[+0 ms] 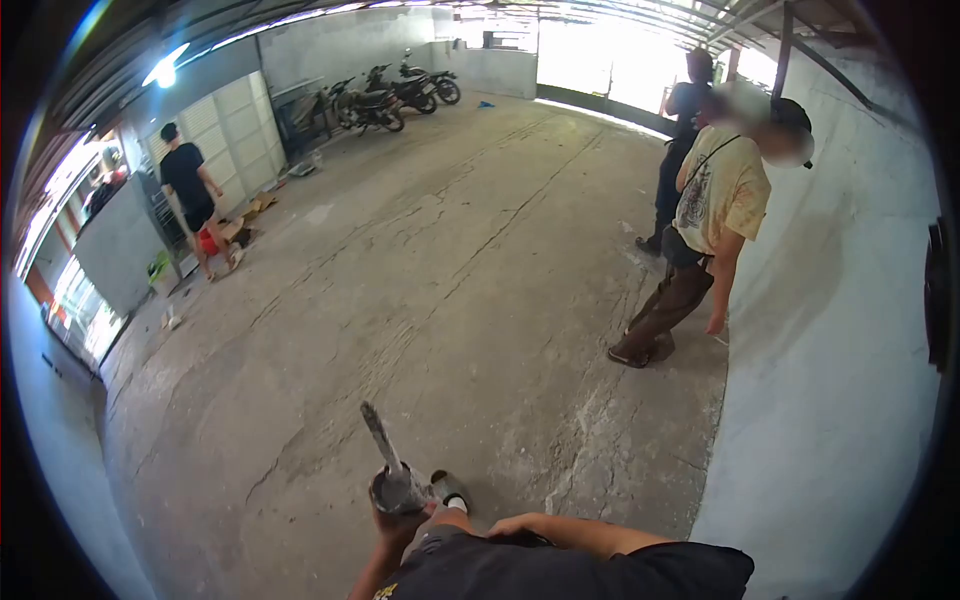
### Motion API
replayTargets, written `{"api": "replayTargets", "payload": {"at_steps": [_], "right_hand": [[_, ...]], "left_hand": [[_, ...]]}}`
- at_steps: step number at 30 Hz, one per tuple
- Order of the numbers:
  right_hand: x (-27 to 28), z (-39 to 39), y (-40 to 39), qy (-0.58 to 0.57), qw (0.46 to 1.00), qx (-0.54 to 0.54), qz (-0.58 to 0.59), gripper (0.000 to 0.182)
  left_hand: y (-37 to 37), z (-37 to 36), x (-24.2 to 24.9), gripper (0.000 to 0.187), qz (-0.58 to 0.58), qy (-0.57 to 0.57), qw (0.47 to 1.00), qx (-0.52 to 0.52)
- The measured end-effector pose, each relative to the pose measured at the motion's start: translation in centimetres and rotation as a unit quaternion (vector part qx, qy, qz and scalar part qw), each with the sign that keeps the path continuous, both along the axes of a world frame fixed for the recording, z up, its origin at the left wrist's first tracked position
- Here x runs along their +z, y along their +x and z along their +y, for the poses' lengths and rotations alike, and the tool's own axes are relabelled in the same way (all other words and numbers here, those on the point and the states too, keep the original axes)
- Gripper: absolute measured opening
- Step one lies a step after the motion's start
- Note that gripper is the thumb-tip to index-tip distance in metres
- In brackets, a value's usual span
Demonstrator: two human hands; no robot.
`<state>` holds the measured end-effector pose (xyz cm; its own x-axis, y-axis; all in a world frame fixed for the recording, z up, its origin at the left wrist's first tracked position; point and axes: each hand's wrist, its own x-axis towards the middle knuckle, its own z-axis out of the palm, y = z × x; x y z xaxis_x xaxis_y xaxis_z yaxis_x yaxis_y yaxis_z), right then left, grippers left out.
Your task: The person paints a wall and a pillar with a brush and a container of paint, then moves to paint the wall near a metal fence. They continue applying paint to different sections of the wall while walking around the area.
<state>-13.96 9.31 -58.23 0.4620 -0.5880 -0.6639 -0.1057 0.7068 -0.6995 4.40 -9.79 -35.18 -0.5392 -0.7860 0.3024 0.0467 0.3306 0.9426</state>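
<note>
"Cup (400,503), one, grey, mouth upward; contents too dim to identify. Location: in front of the wearer's body, above the concrete floor (480,340), left of centre."

"Anything in it?"

"Tool (376,430), one, stick-shaped, pale toward the cup, dark and rough at the upper end; stands leaning in the mouth. Possibly a brush; not confirmed."

"Condition of the grip?"

"Left hand (390,525), one: closed around the lower part of the cup, supporting it. Right hand (512,526), one: at the waist, near the dark shirt (570,575), apart from the cup; fingers mostly hidden, so whether clenched, loose or holding something cannot be told."

"Step in hand?"

"Holding, by judgement: cup and tool borne together on one side, the tool's upper end touching nothing."

"Requirement for a next move?"

"By judgement: level cup and firm left hold, lest the tool tip out. Any use of the tool would want a free hand brought across; any walking, care over the cracks underfoot."

"Surroundings?"

"Sandal (447,486), one, just right of the cup in view. Person in a pale printed T-shirt (725,190), one, beside the pale wall (830,400), well apart from the cup. Motorcycles (370,108), several, parked at far left."
</note>
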Motion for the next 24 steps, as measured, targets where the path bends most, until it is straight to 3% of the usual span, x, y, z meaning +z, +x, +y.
{"api": "replayTargets", "payload": {"at_steps": [1, 2, 3, 5, 7, 9, 11, 13, 14, 18, 20, 22, 24], "right_hand": [[0.0, -3.9, -2.6, 0.053, 0.998, -0.003, 0.016, 0.078], [5.8, -5.7, -4.6, 0.102, 0.993, -0.044, -0.047, 0.088], [5.1, -7.6, -5.4, 0.103, 0.992, -0.058, -0.051, 0.088], [5.0, -12.1, -8.1, 0.076, 0.995, -0.059, 0.034, 0.086], [6.2, -16.1, -10.4, 0.082, 0.992, -0.096, 0.022, 0.080], [6.9, -20.0, -13.2, 0.092, 0.991, -0.085, -0.049, 0.070], [9.5, -23.1, -16.7, 0.111, 0.990, -0.068, -0.055, 0.068], [10.0, -24.7, -19.5, 0.162, 0.976, -0.094, -0.111, 0.069], [9.3, -25.4, -20.9, 0.161, 0.975, -0.102, -0.113, 0.069], [9.1, -28.7, -26.1, 0.193, 0.969, -0.137, -0.077, 0.074], [13.8, -30.7, -28.9, 0.188, 0.972, -0.122, -0.074, 0.073], [18.0, -32.9, -33.1, 0.251, 0.963, -0.093, 0.035, 0.080], [14.4, -33.3, -37.6, 0.202, 0.971, -0.129, 0.000, 0.077]], "left_hand": [[-3.2, -4.5, -1.3, 0.082, 0.002, -0.002, 1.000, -0.026], [-3.6, -6.2, -2.2, 0.081, 0.020, 0.055, 0.998, -0.035], [-4.6, -8.3, -2.6, 0.081, 0.039, 0.111, 0.992, -0.044], [-7.6, -12.3, -0.3, 0.078, 0.056, 0.124, 0.988, -0.077], [-10.3, -16.7, -0.2, 0.076, 0.067, 0.152, 0.981, -0.101], [-12.4, -22.6, -2.9, 0.097, -0.008, 0.147, 0.982, -0.116], [-15.6, -26.8, -1.3, 0.097, -0.009, 0.155, 0.977, -0.149], [-18.5, -30.0, -1.3, 0.098, -0.009, 0.107, 0.983, -0.149], [-20.9, -30.0, 3.2, 0.070, 0.005, 0.037, 0.992, -0.120], [-27.5, -35.3, 1.0, 0.071, -0.011, 0.026, 0.990, -0.136], [-30.6, -36.7, 0.6, 0.072, 0.017, 0.078, 0.987, -0.140], [-34.7, -38.3, 0.3, 0.072, 0.014, 0.070, 0.985, -0.155], [-39.3, -39.1, 0.3, 0.073, 0.011, 0.066, 0.984, -0.165]]}}
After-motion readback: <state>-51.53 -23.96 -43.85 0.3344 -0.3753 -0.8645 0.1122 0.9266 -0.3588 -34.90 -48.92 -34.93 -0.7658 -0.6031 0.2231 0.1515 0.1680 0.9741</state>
